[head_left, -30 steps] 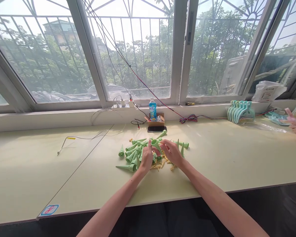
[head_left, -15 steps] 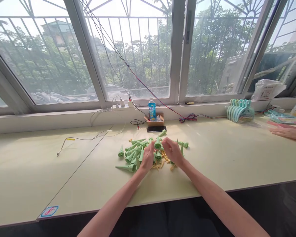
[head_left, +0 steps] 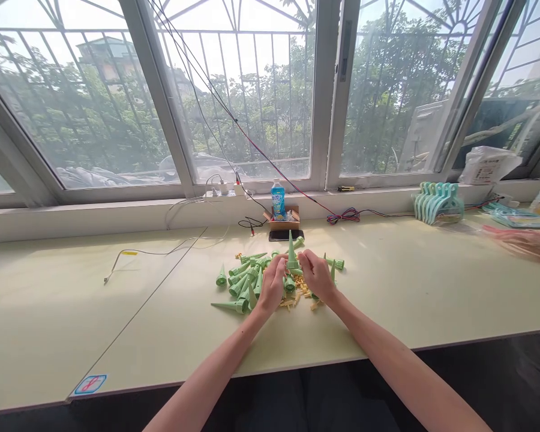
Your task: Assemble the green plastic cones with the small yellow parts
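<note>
Between my hands a green plastic watering spike point(head_left: 291, 251) stands point up, its wide collar low. My left hand point(head_left: 273, 281) is closed on the collar from the left. My right hand point(head_left: 315, 273) is closed in a pinch at the collar's right side; whether a small part is also in its fingers is hidden. A pile of similar green spikes point(head_left: 243, 281) lies mostly left of and behind my left hand. Small yellow plastic valve pieces point(head_left: 297, 297) are scattered on the table between and below my hands.
Behind the pile are a black phone point(head_left: 286, 236) and a small cardboard box point(head_left: 284, 225) with a blue-labelled bottle point(head_left: 278, 201). A cable point(head_left: 148, 252) runs across the left. Hangers point(head_left: 437, 204) stand at the back right, near a blurred pink item point(head_left: 522, 239) at the table's right edge.
The held spike has turned from its open end facing me to point up. My hands stay nearly in place. At far right, another person's hand has left its spot and pink material is blurred.
</note>
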Demonstrator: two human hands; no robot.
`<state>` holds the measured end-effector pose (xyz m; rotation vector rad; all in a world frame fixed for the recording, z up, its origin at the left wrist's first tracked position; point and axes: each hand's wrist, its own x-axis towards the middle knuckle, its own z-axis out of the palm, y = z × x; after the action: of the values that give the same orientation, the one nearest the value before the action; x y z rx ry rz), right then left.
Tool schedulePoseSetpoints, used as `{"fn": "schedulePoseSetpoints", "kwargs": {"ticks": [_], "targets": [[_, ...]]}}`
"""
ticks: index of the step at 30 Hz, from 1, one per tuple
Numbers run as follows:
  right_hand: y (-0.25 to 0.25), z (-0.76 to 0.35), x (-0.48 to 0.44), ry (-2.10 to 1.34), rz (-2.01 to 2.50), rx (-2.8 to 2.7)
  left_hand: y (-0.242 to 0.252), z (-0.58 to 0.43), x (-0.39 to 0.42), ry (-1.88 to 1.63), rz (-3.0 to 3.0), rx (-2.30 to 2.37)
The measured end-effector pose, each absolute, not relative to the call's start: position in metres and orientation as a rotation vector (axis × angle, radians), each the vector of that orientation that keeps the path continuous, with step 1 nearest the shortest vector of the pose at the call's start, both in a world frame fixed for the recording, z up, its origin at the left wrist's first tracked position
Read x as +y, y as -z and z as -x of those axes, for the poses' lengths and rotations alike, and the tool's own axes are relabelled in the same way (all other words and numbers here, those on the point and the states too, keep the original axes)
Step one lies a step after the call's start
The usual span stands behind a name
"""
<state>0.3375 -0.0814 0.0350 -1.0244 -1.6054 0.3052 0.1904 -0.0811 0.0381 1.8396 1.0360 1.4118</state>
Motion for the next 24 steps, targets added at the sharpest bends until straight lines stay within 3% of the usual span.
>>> {"fn": "schedulePoseSetpoints", "kwargs": {"ticks": [24], "targets": [[-0.0313,-0.3359,-0.0793,-0.333,1.035,-1.652,-0.037,-0.1924,-0.0822,-1.477,-2.068,0.924]]}}
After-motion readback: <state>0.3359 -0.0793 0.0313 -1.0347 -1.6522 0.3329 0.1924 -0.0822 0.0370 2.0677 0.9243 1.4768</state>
